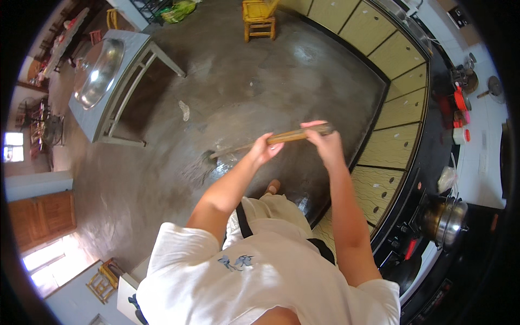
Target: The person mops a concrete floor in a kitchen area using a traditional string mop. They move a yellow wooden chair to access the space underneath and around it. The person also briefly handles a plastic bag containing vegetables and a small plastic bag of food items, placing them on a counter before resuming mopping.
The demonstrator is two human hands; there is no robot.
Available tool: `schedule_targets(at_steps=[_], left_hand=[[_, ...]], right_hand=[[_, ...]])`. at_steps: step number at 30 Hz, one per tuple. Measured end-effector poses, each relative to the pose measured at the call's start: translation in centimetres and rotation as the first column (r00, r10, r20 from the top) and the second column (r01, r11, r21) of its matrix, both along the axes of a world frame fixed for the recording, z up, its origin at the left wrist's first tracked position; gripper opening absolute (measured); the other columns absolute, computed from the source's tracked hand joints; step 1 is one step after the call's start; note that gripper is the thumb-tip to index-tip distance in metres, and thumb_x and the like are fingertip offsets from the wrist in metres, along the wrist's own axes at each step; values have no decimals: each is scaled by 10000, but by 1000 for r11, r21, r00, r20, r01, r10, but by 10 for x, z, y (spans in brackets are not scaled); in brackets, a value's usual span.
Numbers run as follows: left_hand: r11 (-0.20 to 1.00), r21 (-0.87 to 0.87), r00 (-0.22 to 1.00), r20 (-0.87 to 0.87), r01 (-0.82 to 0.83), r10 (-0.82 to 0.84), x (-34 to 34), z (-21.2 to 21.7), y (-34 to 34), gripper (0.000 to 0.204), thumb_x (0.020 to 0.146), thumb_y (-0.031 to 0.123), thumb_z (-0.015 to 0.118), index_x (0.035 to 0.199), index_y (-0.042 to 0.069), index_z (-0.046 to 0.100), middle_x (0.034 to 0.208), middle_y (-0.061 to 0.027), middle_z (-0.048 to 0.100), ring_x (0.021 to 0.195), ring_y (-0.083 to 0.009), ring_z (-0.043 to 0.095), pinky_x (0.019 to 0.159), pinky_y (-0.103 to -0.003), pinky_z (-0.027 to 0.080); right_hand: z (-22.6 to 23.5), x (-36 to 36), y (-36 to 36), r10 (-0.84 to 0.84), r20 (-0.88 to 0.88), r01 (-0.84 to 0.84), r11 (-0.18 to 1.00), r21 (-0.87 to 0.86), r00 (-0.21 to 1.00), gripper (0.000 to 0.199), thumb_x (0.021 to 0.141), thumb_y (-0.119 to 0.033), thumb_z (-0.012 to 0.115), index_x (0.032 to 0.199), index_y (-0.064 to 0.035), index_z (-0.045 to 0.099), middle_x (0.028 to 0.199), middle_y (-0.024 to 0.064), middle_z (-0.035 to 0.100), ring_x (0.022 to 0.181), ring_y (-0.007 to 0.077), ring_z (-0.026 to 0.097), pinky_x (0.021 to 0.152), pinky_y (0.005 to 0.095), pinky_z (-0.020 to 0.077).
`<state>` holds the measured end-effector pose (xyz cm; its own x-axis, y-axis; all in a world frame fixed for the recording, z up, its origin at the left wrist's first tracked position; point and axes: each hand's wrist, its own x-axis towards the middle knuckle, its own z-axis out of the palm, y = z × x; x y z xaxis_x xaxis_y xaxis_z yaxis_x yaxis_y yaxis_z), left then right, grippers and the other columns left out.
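Observation:
Both my hands grip the wooden handle of a mop (238,148), held slantwise across my front. Near the top end of the handle, my right hand (323,142) is wrapped round it. Lower down the shaft, my left hand (264,149) closes on it, with the forearm reaching up from below. The grey strands of the mop head (199,169) spread on the dark floor (227,86), to the left of my left hand. Around the mop head the floor looks wet and shiny in patches.
Yellow cabinets (384,143) curve along the right under a black counter with a steel pot (441,219). A grey table (122,81) bearing a large metal lid (100,73) stands at the left. A small yellow chair (259,20) is at the far side. My foot (273,187) shows below my hands.

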<state>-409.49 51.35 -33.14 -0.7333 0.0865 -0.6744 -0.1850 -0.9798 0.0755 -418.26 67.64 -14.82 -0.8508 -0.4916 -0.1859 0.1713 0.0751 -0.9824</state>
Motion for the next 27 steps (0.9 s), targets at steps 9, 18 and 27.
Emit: schedule_targets(at_steps=[9,18,27], left_hand=[[970,-92,946,-215,227,-242,-171,6,131,162,888,180,470,885,20,493,820,-88,582,799,-215,617,746,-340,528],[981,-61,981,-50,185,-188,-118,5,126,96,783,116,563,780,33,515,728,-74,563,677,-183,586,625,-298,508],[957,-24,953,93,290,-287,86,22,6,133,656,122,618,632,74,496,597,-40,518,539,-187,512,539,-306,452]], right_hand=[[28,-37,117,-313,-341,365,926,98,887,184,782,51,583,960,6,588,1016,111,618,932,170,578,789,268,466],[5,51,66,-54,-737,402,864,304,673,164,711,1,650,872,19,619,901,141,650,814,233,636,742,299,494],[32,207,-72,225,-884,-202,967,153,410,149,550,-28,655,650,-62,550,659,64,588,609,214,602,567,297,494]])
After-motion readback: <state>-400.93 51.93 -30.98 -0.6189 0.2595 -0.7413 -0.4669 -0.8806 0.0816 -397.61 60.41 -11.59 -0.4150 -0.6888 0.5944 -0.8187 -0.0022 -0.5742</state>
